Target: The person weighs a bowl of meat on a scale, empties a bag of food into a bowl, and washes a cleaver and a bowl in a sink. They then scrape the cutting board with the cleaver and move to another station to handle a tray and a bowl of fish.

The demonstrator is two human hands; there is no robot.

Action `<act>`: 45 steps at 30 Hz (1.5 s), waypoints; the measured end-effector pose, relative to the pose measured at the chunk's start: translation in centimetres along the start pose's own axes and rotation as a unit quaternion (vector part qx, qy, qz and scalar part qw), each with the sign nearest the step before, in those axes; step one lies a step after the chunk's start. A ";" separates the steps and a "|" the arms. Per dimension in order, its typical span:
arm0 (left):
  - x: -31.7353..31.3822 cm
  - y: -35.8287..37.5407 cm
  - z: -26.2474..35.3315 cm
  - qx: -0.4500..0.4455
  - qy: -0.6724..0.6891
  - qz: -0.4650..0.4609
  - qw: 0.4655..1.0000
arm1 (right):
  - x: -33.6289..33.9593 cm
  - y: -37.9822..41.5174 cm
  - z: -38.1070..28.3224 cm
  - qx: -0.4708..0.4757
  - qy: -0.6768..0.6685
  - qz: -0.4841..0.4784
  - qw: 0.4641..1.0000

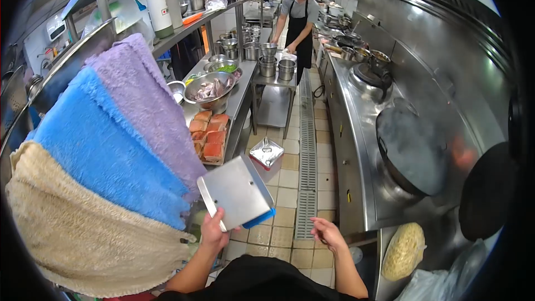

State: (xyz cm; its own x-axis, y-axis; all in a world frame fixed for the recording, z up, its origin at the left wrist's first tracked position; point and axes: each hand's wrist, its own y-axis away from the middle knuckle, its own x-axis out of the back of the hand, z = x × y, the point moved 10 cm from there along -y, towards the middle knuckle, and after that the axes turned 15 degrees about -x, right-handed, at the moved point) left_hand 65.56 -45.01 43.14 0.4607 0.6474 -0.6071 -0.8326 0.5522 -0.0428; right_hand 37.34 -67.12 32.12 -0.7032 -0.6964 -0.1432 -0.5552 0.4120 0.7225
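Note:
My left hand (215, 232) is closed on the near edge of a flat metal plate-like piece (235, 192), tilted in front of me. Something blue (259, 218) shows under its right corner. My right hand (329, 232) is over the floor at the right of my body, touching nothing that I can see. Its fingers are partly curled and point left, with gaps between some of them. Beyond the metal piece, a lidded metal container (266, 153) rests low down near the floor drain.
Purple (145, 100), blue (106, 139) and beige (95, 223) towels hang at left. Behind the metal piece lies a tray of orange-red fish pieces (214, 136). A steaming wok (409, 150) sits on the right stove. A person in a black apron (301, 25) stands farther down the aisle.

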 end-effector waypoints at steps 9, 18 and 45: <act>-6.0 -15.2 8.5 -0.211 -0.041 0.053 0.975 | -17.1 -12.4 -23.8 0.015 0.034 -0.403 0.915; -3.2 -26.9 10.6 -0.260 -0.046 0.159 0.951 | -21.0 -27.2 -40.5 0.192 0.260 -0.163 0.932; 15.7 -37.1 14.9 -0.417 -0.199 0.439 0.771 | -24.4 -41.4 -52.1 0.564 0.429 0.023 0.705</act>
State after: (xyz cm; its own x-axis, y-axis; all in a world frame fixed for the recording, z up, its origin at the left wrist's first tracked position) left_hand 108.30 -47.53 47.02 -0.4726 0.7807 -0.4090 -0.7086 -0.6125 -0.3503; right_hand 100.59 -97.77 40.93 -0.4733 -0.5674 0.6738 -0.8809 0.3140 -0.3542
